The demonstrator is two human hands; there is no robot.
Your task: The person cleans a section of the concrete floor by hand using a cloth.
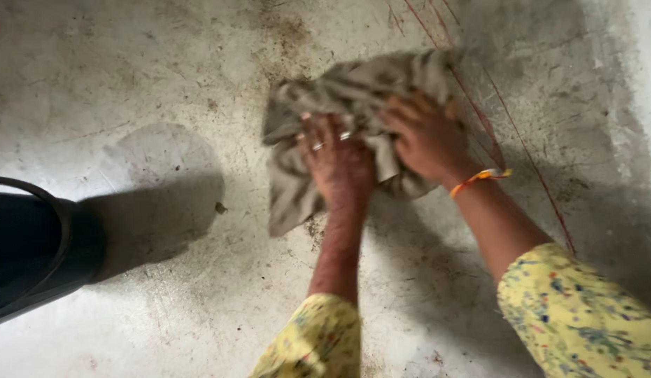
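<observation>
Both hands, left (337, 164) and right (427, 140), clamped on the rag (353, 94) mid-floor (164, 84) (gritty concrete), so knuckles could easily scrape.

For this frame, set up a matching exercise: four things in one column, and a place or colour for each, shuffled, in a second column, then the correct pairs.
Things
1. cloth
2. thread band
3. dark container
4. sleeves

Descriptions
A. orange, around the right wrist
B. yellow with a small multicoloured print
C. grey-beige and crumpled, pressed on the concrete floor under the left hand and right hand
D. at the left edge of the picture, cut off by the frame

Pairs: 1-C, 2-A, 3-D, 4-B
</observation>
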